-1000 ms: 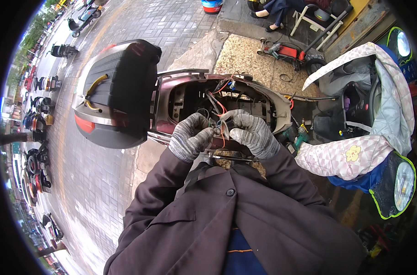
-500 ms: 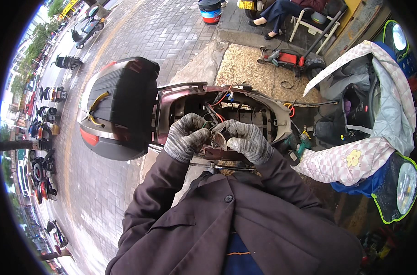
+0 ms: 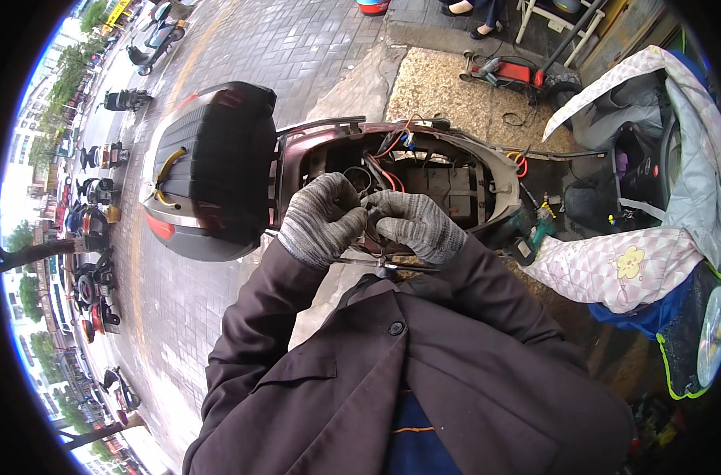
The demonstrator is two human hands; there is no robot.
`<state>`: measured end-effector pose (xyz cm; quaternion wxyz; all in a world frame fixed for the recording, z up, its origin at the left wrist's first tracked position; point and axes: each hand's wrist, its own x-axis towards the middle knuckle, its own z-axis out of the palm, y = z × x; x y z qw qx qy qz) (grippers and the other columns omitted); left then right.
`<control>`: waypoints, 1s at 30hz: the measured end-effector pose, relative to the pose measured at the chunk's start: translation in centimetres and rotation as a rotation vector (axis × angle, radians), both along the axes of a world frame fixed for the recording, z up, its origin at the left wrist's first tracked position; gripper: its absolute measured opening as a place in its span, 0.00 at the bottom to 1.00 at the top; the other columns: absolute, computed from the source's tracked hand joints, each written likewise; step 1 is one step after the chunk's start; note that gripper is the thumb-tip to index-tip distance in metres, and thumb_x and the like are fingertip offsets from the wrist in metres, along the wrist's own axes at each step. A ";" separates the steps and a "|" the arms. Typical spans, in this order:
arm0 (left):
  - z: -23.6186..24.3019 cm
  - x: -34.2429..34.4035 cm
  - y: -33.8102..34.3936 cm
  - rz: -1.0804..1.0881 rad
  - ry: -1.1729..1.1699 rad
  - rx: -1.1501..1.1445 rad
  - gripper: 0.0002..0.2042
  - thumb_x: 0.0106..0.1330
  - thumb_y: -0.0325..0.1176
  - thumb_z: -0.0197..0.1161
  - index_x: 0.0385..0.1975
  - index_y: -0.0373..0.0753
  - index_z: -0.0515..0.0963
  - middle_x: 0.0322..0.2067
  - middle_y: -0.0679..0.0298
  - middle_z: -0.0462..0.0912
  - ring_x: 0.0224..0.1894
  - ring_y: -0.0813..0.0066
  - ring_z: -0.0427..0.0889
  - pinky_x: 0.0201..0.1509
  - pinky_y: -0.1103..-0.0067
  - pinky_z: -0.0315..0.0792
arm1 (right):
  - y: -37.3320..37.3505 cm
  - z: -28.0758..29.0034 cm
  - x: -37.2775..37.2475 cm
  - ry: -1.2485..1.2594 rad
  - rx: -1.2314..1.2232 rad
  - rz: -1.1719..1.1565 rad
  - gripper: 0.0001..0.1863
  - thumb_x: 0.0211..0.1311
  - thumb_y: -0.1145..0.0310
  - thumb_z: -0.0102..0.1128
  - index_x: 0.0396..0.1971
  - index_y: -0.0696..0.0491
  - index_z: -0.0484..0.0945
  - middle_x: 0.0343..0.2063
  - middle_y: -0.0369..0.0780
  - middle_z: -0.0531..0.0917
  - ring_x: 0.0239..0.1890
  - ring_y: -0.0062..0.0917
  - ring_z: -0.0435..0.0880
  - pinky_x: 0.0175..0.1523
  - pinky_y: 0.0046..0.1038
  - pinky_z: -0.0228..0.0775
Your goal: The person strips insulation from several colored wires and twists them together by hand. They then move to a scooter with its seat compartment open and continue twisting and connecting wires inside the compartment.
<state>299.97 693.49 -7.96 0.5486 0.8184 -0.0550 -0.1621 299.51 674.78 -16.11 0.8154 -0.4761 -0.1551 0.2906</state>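
Both my hands wear grey knitted gloves and meet over the open body of a dark red scooter (image 3: 317,146). My left hand (image 3: 322,224) is closed in a pinch on thin dark wires (image 3: 359,172) that loop up beside its fingers. Just to the right, my right hand (image 3: 418,227) pinches at the same spot, its fingertips almost touching the left ones. A small dark piece (image 3: 372,214) shows between them, too covered to name. Red wires (image 3: 389,179) and a blue connector (image 3: 409,141) lie in the scooter's cavity beyond my fingers.
A black top box (image 3: 218,158) with a yellow strap sits at the scooter's left end. To the right are a green power tool (image 3: 541,229) and a quilted pink-and-white cover (image 3: 614,265). Farther off stand a red floor jack (image 3: 509,71) and a seated person's legs (image 3: 487,16).
My view has shifted, so the scooter and surroundings sit differently. My fingertips have drawn closer together, and a pale cup-shaped piece that showed by my right fingers is now hidden.
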 end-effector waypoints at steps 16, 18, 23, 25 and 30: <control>-0.1 -0.5 -1.4 -0.104 -0.557 0.351 0.05 0.48 0.23 0.65 0.23 0.34 0.74 0.25 0.57 0.72 0.27 0.63 0.75 0.30 0.74 0.71 | 0.1 -0.2 0.3 0.126 0.141 -0.040 0.17 0.64 0.76 0.50 0.53 0.60 0.70 0.41 0.36 0.78 0.43 0.16 0.77 0.51 0.21 0.72; -0.1 -0.5 -1.3 -0.103 -0.567 0.349 0.05 0.49 0.24 0.64 0.23 0.34 0.74 0.25 0.57 0.72 0.26 0.63 0.74 0.31 0.74 0.71 | 0.1 -0.1 0.3 0.184 0.244 -0.033 0.13 0.65 0.77 0.52 0.48 0.60 0.71 0.40 0.37 0.79 0.42 0.16 0.79 0.50 0.20 0.75; 0.2 -0.9 -1.3 -0.102 -0.479 0.400 0.05 0.49 0.24 0.65 0.23 0.33 0.74 0.25 0.57 0.72 0.26 0.63 0.74 0.30 0.74 0.70 | 0.2 -0.4 0.2 0.117 0.195 -0.018 0.13 0.63 0.78 0.53 0.48 0.59 0.72 0.39 0.37 0.79 0.43 0.18 0.79 0.51 0.22 0.74; 0.3 -1.0 -1.2 -0.100 -0.449 0.402 0.06 0.48 0.24 0.65 0.23 0.33 0.74 0.25 0.57 0.72 0.26 0.64 0.74 0.30 0.74 0.70 | 0.2 -0.6 0.3 0.081 0.166 -0.015 0.13 0.62 0.79 0.53 0.47 0.59 0.72 0.38 0.37 0.80 0.42 0.18 0.79 0.51 0.23 0.74; 0.0 -1.2 -1.0 -0.064 -0.408 0.353 0.08 0.48 0.22 0.66 0.25 0.33 0.74 0.25 0.58 0.75 0.25 0.71 0.75 0.30 0.78 0.71 | 0.2 -0.9 0.6 0.067 0.173 0.015 0.12 0.60 0.78 0.53 0.44 0.59 0.74 0.37 0.37 0.80 0.41 0.17 0.78 0.50 0.23 0.73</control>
